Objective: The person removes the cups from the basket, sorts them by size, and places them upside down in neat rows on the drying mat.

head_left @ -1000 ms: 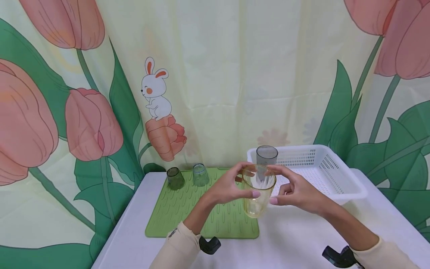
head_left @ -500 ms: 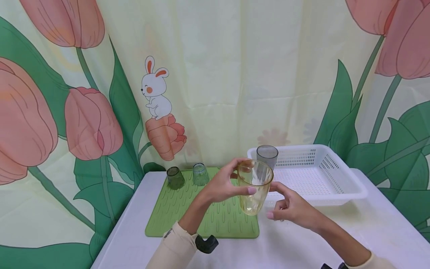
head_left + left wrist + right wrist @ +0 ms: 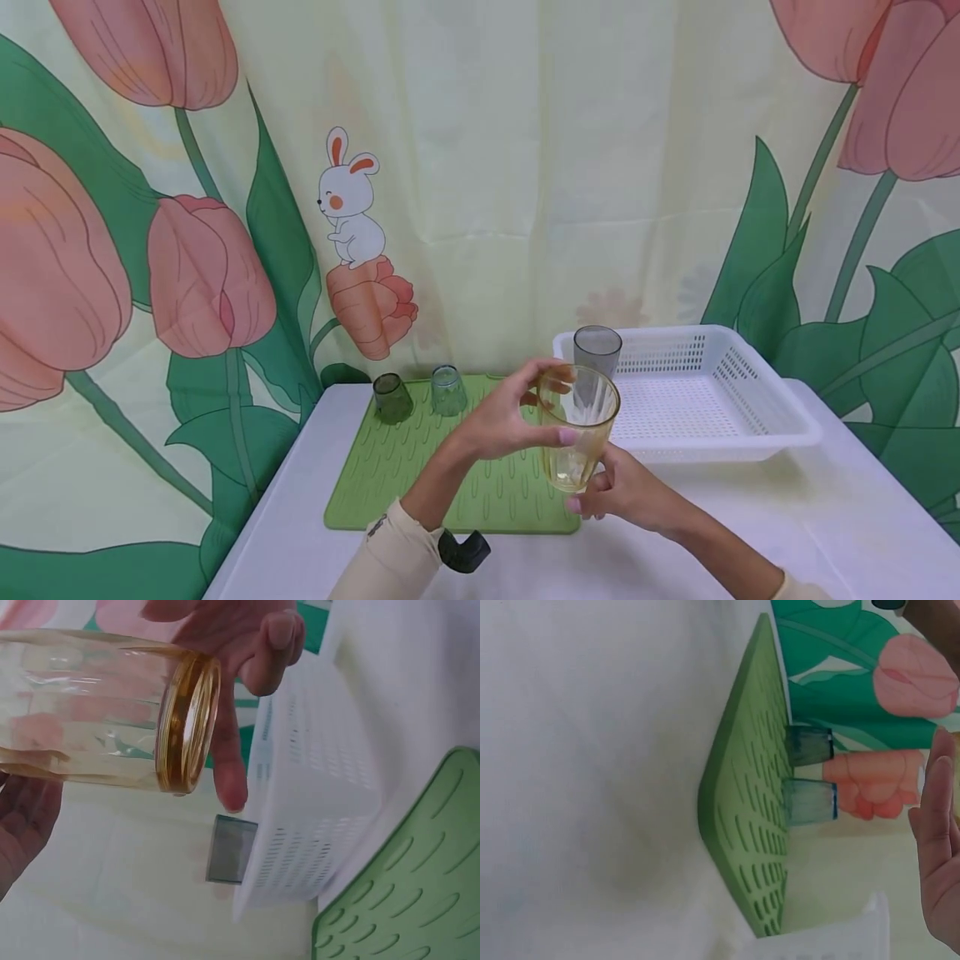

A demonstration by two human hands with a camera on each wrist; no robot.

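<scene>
An amber ribbed drinking glass is held upright by my left hand, thumb on the near side and fingers around the far side. In the left wrist view the thick base of the glass faces right. My right hand is beside and below the base, its index finger extended and other fingers bent. Whether it touches the glass I cannot tell. In the right wrist view my right hand shows only partly at the right edge. Two small tumblers, one dark and one bluish, stand on the green mat.
A white perforated basket stands at the back right of the white table. A grey glass stands at its left end. Behind the table hangs a curtain printed with tulips and a rabbit.
My right hand let go near the rim, moved down, then came left to the base of the glass. My left hand kept its grip, shifting slightly. The tumblers and basket stayed put.
</scene>
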